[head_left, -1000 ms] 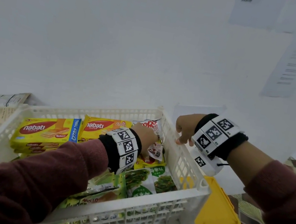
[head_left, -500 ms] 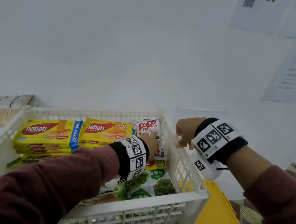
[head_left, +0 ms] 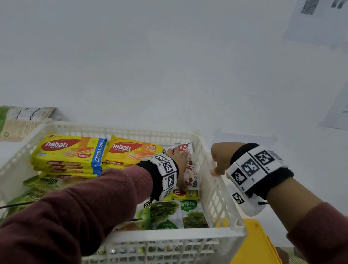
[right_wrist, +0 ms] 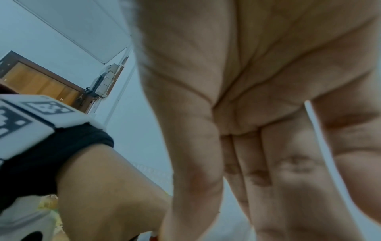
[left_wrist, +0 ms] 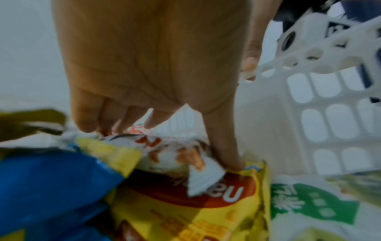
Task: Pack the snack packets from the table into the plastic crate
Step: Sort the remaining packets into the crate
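From the head view, the white plastic crate with holes in its walls (head_left: pixel 218 197) sits on the table, full of snack packets. The left hand (head_left: pixel 179 157) reaches into the far right corner and holds a small white and red snack packet (head_left: pixel 191 176). 2 yellow wafer packs (head_left: pixel 68 152) lie beside it, green packets (head_left: pixel 165 212) nearer. The right hand (head_left: pixel 221 159) rests on the crate's right rim, fingers bent down. A yellow lid (head_left: pixel 259 262) lies just right of the crate.

From the left wrist, the thumb (left_wrist: pixel 224 146) and fingers pinch the packet.

From the right wrist, the fingers (right_wrist: pixel 292 171) lie straight and close together.
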Motion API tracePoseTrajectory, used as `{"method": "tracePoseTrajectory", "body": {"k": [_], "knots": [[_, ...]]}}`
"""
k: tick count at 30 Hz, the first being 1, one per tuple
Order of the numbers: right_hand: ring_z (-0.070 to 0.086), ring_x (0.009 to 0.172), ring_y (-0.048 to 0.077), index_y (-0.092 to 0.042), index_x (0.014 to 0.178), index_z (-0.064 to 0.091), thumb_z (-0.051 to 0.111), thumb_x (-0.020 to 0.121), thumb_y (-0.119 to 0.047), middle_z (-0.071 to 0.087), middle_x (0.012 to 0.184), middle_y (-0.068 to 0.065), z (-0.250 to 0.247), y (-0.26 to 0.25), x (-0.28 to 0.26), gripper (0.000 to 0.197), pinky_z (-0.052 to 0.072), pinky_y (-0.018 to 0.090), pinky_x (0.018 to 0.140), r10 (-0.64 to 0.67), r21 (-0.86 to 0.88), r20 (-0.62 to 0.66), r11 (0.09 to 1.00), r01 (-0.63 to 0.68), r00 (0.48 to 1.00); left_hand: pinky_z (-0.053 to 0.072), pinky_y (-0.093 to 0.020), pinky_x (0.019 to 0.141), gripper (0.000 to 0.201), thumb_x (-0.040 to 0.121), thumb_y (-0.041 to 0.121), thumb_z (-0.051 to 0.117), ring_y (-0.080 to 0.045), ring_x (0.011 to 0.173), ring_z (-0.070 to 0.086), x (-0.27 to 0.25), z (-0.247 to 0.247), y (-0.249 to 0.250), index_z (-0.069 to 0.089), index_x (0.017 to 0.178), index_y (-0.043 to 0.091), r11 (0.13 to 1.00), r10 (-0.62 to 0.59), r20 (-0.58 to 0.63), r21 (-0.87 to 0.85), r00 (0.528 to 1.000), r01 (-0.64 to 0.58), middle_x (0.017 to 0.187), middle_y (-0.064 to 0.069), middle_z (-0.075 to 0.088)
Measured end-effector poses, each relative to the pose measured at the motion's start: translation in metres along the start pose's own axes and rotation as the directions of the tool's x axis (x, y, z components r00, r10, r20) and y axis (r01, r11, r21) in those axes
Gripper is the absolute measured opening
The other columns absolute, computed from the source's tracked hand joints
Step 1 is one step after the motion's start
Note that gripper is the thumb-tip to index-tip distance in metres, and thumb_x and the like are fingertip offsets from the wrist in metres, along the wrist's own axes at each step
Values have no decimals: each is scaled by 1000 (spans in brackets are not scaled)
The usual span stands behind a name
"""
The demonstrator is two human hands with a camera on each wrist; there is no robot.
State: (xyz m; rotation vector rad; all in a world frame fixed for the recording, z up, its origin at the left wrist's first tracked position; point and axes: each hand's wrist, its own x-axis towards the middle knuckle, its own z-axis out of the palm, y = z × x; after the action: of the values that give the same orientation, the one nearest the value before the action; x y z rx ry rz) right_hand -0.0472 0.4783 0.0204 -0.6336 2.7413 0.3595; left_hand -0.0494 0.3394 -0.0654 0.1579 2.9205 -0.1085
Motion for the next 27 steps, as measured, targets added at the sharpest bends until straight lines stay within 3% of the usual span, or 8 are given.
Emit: {"method": "tracePoseTrajectory", "body": {"k": [2, 4, 6, 9, 14, 21, 25, 27], "knots": [[48, 71, 16, -6, 109, 59, 64, 86, -27, 61, 90, 5, 1, -5, -5, 32, 40, 18, 64, 14, -2, -40, 1000, -14, 999, 35, -46, 108, 116, 63, 63, 71, -34, 134, 33, 6, 0, -3, 13, 147, 7, 1000, -8, 62, 4, 998, 8, 150, -17, 24], [45, 83, 17, -9, 118, 56, 65, 85, -26, 55, 96, 8, 3, -6, -4, 38, 38, 26, 73, 47, 2, -76, 999, -47, 996, 40, -46, 104, 116, 61, 67, 70, -33, 130, 39, 9, 2, -4, 18, 145, 8, 1000, -5, 68, 12, 998, 4, 147, -16, 30], [48, 70, 18, -8, 89, 60, 65, 85, -26, 55, 76, -1, 3, -4, -2, 18, 39, 23, 65, 34, 48, -38, 998, -33, 999, 37, -46, 107, 119, 58, 71, 68, -33, 133, 34, 10, 5, -5, 15, 146, 11, 999, 1, 47, 36, 999, -3, 150, -14, 25], [45, 44, 6, -15, 54, 41, 64, 85, -22, 48, 30, -9, 1, 1, 1, 40, 32, 15, 41, 37, 111, 7, 993, -37, 999, 31, -49, 109, 123, 51, 79, 65, -34, 134, 29, 9, 7, -6, 21, 144, 13, 998, 2, -8, 61, 1000, -1, 149, -13, 24], [37, 48, 9, -13, 52, 38, 61, 86, -24, 40, 54, -4, 0, -7, -6, 42, 28, 18, 45, -33, -74, -47, 997, 29, 998, 19, -48, 115, 116, 62, 69, 67, -30, 140, 20, 5, -4, -10, 14, 147, 11, 998, 30, -127, -42, 991, -36, 153, -10, 16], [53, 57, 18, -2, 74, 55, 58, 88, -25, 50, 65, 1, 1, -8, -9, 27, 33, 19, 47, -36, -117, -84, 993, 26, 996, 27, -49, 111, 113, 56, 77, 63, -28, 138, 28, 11, -7, -6, 23, 145, 22, 994, -18, 37, -111, 999, 22, 153, -4, 23], [43, 49, 7, -13, 56, 40, 60, 88, -25, 45, 56, -3, -5, -12, -8, 40, 34, 18, 49, -32, -118, -20, 993, 29, 999, 26, -57, 108, 109, 53, 68, 74, -27, 135, 34, 34, 8, -8, 14, 138, 39, 998, -23, -56, -58, 998, 20, 149, 3, 27], [42, 48, 6, -14, 56, 39, 59, 90, -24, 45, 57, -4, -11, -16, -10, 40, 32, 15, 47, -15, -123, 24, 992, 18, 1000, 27, -54, 108, 95, 63, 68, 67, -27, 131, 37, 11, -9, -6, 23, 139, 30, 994, -22, -108, -109, 994, 11, 141, -1, 37]]}}
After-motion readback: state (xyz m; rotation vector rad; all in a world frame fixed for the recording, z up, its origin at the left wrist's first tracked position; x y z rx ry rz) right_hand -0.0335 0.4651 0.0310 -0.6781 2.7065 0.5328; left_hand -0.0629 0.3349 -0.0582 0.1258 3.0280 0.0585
